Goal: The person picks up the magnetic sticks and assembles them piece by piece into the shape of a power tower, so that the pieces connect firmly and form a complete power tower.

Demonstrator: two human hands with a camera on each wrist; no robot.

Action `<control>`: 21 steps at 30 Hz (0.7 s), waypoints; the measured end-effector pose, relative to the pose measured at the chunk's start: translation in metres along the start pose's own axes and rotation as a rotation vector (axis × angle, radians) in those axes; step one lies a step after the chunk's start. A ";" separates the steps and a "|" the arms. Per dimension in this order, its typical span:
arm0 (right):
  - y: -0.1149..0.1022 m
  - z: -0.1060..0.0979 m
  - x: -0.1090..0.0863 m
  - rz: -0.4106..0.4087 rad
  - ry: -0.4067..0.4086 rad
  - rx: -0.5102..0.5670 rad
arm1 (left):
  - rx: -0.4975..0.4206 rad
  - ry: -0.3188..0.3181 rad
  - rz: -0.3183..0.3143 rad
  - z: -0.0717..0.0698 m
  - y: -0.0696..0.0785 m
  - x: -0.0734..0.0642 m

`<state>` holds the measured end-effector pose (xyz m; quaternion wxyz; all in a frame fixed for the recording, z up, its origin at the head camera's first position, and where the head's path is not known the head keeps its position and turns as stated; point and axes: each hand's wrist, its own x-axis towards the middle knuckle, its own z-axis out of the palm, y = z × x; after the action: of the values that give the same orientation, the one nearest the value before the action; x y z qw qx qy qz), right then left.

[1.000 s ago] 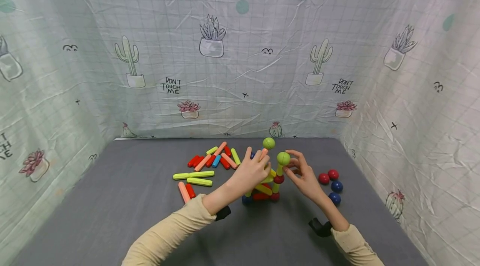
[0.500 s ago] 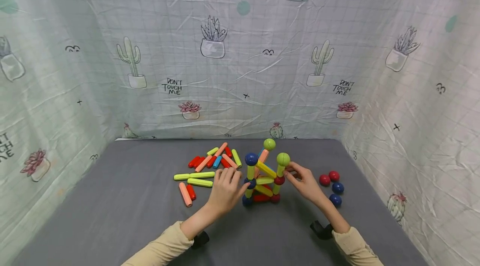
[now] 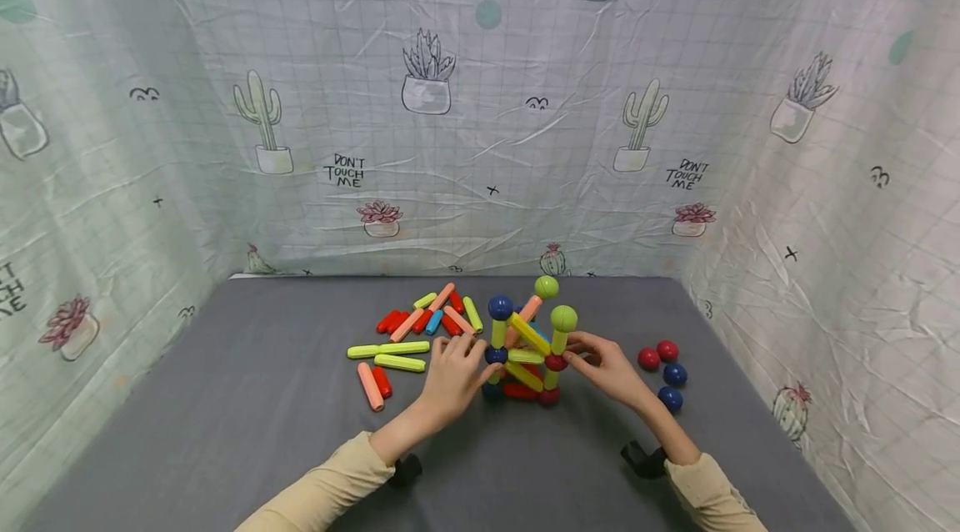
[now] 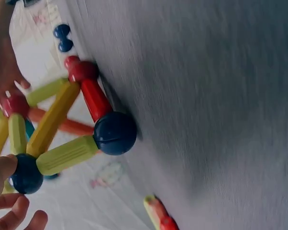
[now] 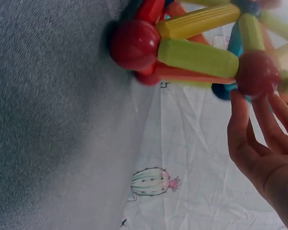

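A two-level frame of coloured magnetic sticks [image 3: 530, 335] and balls stands on the grey table. At its front left, my left hand [image 3: 447, 382] pinches the mid-level blue ball [image 4: 27, 175] between thumb and fingers. Opposite, my right hand [image 3: 606, 369] holds the mid-level red ball [image 5: 257, 74] with its fingertips. Another blue ball [image 3: 501, 308] and a green ball [image 3: 564, 318] top the front uprights. Behind them, a second green ball [image 3: 547, 287] caps a tilted salmon stick [image 3: 529, 309]. The frame's back lower part is mostly hidden.
Several loose sticks [image 3: 407, 326] lie in a pile behind my left hand. Nearer are long green sticks [image 3: 400, 363] and a salmon stick [image 3: 371, 387] beside a red one. Loose red balls [image 3: 648, 359] and blue balls [image 3: 671, 399] sit at the right. A patterned curtain [image 3: 480, 140] surrounds the table.
My left hand has left the rear salmon stick and come to the front-left blue ball. My right hand has slid lower to the red ball. The frame has turned slightly, its left front shifting back.
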<state>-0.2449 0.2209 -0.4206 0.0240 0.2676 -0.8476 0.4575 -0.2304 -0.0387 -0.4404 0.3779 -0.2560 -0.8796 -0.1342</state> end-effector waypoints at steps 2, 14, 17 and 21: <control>-0.003 0.001 -0.001 0.004 -0.023 0.019 | 0.003 -0.015 -0.004 0.001 -0.008 0.004; -0.035 0.038 -0.002 -0.124 -0.135 0.128 | -0.113 -0.182 0.042 0.024 -0.055 0.035; -0.040 0.051 0.000 -0.179 -0.147 0.120 | -0.117 -0.229 0.049 0.032 -0.060 0.044; -0.047 0.062 0.005 -0.239 -0.149 0.097 | -0.114 -0.281 0.056 0.039 -0.061 0.056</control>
<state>-0.2138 0.1488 -0.4192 0.0024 0.4009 -0.7860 0.4706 -0.3196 -0.0531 -0.4288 0.2395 -0.3175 -0.9073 -0.1363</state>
